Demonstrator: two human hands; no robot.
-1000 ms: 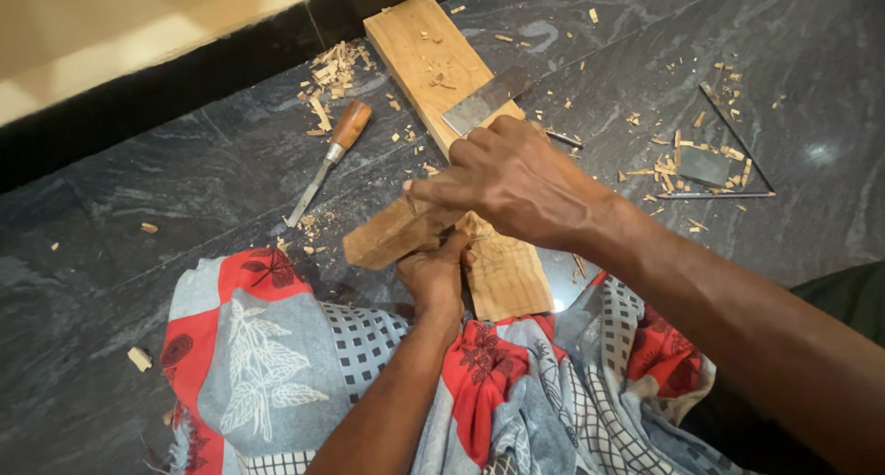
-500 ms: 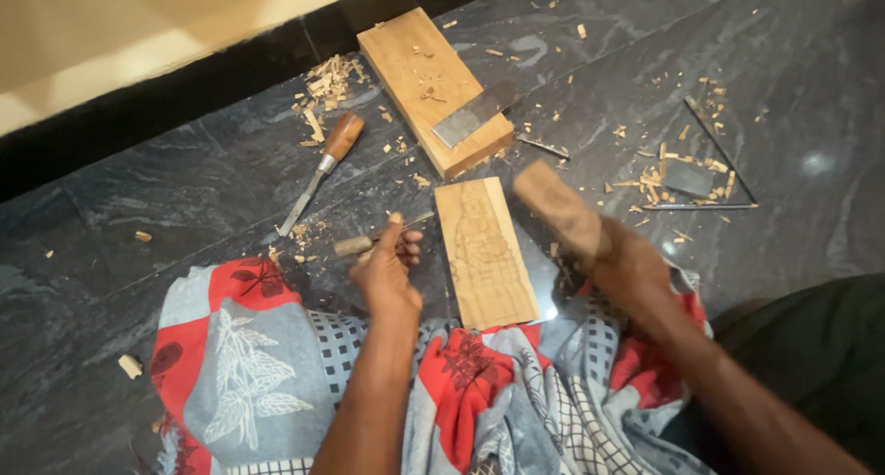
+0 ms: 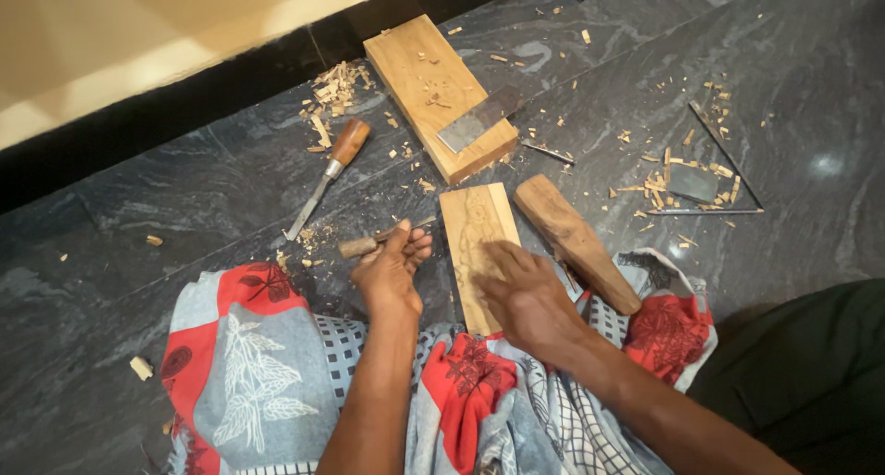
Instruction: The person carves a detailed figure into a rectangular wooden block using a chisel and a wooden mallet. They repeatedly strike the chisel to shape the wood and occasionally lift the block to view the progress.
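Dark grey veined stone floor [image 3: 784,60], glossy, wood chips scattered. Black skirting band [image 3: 138,129] along its far edge, cream wall [image 3: 111,42] above that.

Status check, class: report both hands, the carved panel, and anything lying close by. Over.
Left hand gripping small chisel. Right hand flat on carved panel. Wooden mallet lying beside panel, right side.

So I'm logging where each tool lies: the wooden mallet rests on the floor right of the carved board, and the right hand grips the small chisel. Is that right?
Not quite. The head view shows the left hand gripping the small chisel; the right hand lies flat on the carved board. The wooden mallet does rest right of that board.
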